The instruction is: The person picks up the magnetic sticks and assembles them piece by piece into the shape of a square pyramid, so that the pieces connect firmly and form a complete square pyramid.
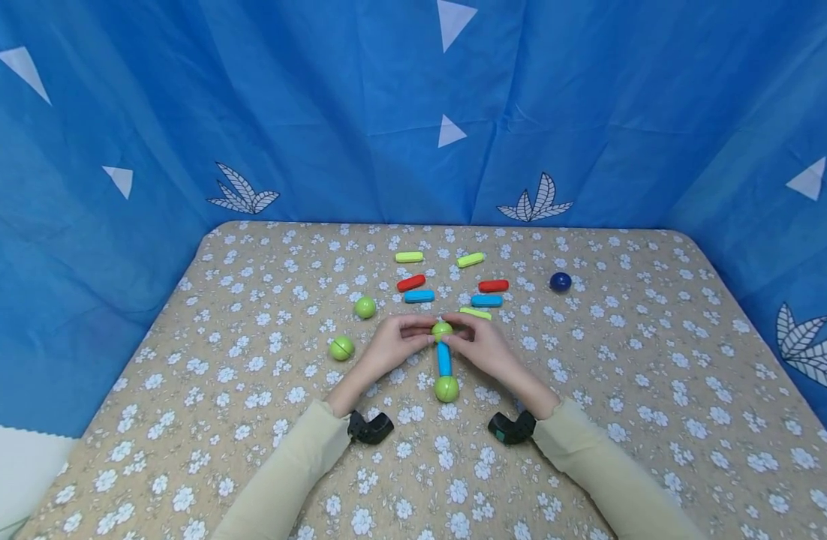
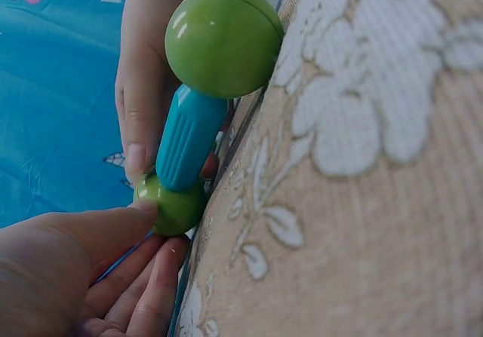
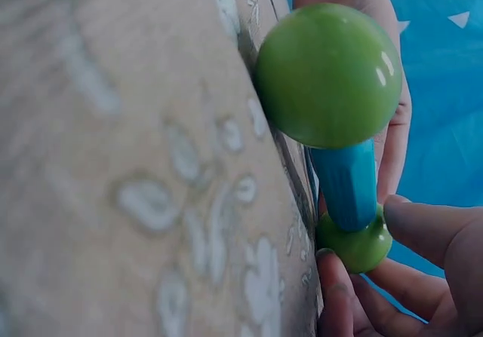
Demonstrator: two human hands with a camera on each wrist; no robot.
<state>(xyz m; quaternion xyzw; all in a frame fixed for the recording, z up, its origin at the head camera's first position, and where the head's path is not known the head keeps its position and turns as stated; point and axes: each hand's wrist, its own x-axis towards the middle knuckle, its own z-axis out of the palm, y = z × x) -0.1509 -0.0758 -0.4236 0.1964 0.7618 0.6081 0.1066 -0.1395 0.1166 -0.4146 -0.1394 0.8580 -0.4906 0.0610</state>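
A blue ribbed rod (image 1: 444, 358) lies on the tablecloth with a green ball at each end. My left hand (image 1: 395, 343) pinches the far green ball (image 1: 442, 331) from the left, thumb on the near side and fingers beyond. From the right, my right hand (image 1: 482, 345) pinches that same ball. The near green ball (image 1: 446, 389) rests on the cloth, touched by neither hand. In the left wrist view the left thumb presses the far ball (image 2: 173, 207) beside the rod's end. The right wrist view shows the right thumb and fingertips around that ball (image 3: 355, 245).
Two loose green balls, one farther (image 1: 365, 307) and one nearer (image 1: 342, 347), lie left of the hands. Beyond the hands are yellow-green rods (image 1: 410, 257), red rods (image 1: 493, 286) and blue rods (image 1: 486, 301). A dark blue ball (image 1: 560, 282) sits at the right. Blue curtains (image 1: 400, 112) surround the table.
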